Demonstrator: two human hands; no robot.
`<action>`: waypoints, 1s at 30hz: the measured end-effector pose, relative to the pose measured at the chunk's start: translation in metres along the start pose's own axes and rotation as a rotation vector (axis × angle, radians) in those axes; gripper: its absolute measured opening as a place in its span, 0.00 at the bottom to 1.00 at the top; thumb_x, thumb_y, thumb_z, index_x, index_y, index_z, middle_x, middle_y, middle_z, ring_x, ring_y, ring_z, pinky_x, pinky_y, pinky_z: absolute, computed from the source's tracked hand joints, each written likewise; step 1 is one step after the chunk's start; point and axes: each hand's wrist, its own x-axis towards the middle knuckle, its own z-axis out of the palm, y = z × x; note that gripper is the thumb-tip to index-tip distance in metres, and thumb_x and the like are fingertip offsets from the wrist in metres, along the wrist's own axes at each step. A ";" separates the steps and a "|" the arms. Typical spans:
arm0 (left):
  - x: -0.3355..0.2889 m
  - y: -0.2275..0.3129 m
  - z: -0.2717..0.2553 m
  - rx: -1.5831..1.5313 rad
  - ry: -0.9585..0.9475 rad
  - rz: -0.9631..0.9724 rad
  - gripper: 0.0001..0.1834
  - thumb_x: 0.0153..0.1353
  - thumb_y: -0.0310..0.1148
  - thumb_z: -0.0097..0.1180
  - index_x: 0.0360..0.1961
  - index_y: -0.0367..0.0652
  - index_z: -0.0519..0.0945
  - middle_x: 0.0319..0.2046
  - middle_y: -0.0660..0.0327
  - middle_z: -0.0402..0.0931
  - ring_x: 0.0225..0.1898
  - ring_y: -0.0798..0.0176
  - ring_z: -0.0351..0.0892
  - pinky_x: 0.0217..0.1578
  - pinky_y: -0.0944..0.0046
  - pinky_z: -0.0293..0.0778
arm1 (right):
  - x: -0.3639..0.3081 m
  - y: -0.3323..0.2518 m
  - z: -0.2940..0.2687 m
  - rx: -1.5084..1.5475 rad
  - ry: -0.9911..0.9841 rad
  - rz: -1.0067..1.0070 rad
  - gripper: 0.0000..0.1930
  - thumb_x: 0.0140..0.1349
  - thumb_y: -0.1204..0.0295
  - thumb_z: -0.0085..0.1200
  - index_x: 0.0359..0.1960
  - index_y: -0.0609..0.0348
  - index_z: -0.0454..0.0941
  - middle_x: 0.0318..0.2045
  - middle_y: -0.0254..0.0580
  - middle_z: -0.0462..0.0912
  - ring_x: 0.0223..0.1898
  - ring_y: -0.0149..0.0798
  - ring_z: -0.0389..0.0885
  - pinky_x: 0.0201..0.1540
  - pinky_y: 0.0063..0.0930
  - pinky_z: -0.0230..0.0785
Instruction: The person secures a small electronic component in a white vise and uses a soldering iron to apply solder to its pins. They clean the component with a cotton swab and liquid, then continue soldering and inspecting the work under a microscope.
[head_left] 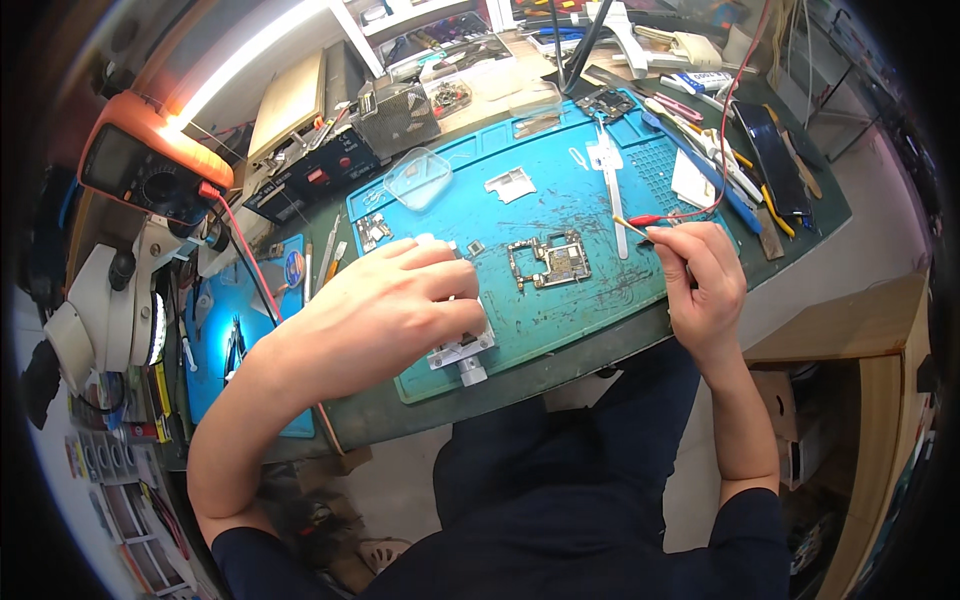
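Half hidden under the left hand [405, 310], found a grey metal clamp [473, 370] on the near part of the blue mat [560, 315]. Saw the fingers of that hand curled down over the clamp, tips out of sight; could not tell them wide or narrow, or holding anything. Found the right hand [700, 280] raised near the mat's right side, fingers pinched together on a thin stick [632, 228]. Noticed a red clip [645, 219] on a red wire [692, 214] right beside the stick; could not make out a bite on it or a mere overlap. Between the hands, saw a circuit board [568, 262] lying flat on the mat, uncovered but too small for telling its parts. Beyond it, spotted a pale metal plate [510, 185] and a clear box [418, 180]. Behind the stick's tip, saw a long pale strip [612, 190]; could not judge any contact. At far left, made out an orange meter [155, 160], its wires passing behind the left forearm [255, 395], and a white microscope [95, 300] fading into the dark rim. Saw a bright lamp [250, 60] cut off at the top.
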 end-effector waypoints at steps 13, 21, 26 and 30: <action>0.014 0.001 -0.017 0.051 -0.175 0.025 0.06 0.54 0.29 0.61 0.35 0.47 0.80 0.37 0.66 0.75 0.43 0.60 0.75 0.45 0.60 0.73 | 0.000 0.002 0.001 0.005 0.023 -0.033 0.07 0.63 0.82 0.63 0.42 0.64 0.84 0.35 0.43 0.83 0.35 0.41 0.80 0.37 0.31 0.72; -0.008 0.005 0.007 0.066 0.183 0.051 0.11 0.51 0.26 0.67 0.36 0.45 0.81 0.38 0.65 0.80 0.40 0.58 0.80 0.40 0.57 0.77 | 0.000 0.001 0.001 0.009 0.047 -0.016 0.08 0.61 0.80 0.65 0.41 0.60 0.85 0.34 0.40 0.83 0.35 0.43 0.81 0.37 0.34 0.75; -0.020 0.012 0.031 0.125 0.408 -0.012 0.12 0.45 0.22 0.68 0.35 0.42 0.83 0.36 0.61 0.82 0.36 0.56 0.81 0.36 0.58 0.75 | 0.000 0.001 0.001 -0.002 0.053 -0.027 0.08 0.61 0.80 0.65 0.41 0.60 0.85 0.34 0.40 0.82 0.35 0.44 0.81 0.37 0.34 0.74; -0.022 0.014 0.038 0.183 0.432 -0.011 0.13 0.44 0.22 0.68 0.35 0.42 0.84 0.36 0.62 0.82 0.36 0.57 0.81 0.35 0.59 0.75 | 0.000 0.002 0.000 0.000 0.052 -0.029 0.07 0.61 0.79 0.65 0.41 0.60 0.85 0.34 0.41 0.83 0.35 0.44 0.81 0.37 0.34 0.75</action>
